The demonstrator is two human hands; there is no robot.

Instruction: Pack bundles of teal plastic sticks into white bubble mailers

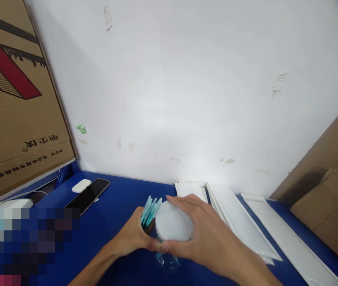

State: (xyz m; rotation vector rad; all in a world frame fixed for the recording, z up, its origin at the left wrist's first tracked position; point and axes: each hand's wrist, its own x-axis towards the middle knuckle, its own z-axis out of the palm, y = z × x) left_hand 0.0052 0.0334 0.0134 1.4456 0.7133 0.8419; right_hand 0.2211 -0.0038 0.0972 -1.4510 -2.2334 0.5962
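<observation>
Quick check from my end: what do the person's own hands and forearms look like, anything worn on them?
Both are bare. The left hand and the right hand show no gloves, rings or watch, and both forearms are uncovered down to the frame's lower edge, with no sleeve in sight. Slim fingers, short nails. No markings, straps or cables visible on either arm.

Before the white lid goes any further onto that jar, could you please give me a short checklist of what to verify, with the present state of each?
1. Left hand steadies the clear jar: ok, it wraps the jar near the mouth.
2. Right hand has the white lid: ok, fingers curl round its rim.
3. Lid level over the mouth: not ok, it tilts toward the camera.
4. Teal sticks clear of the lid: not ok, their tips poke up beside its left edge.
5. Jar standing on the blue table: cannot tell, hands hide its base.
6. Phone away from the hands: ok, it lies apart to the left.
</observation>
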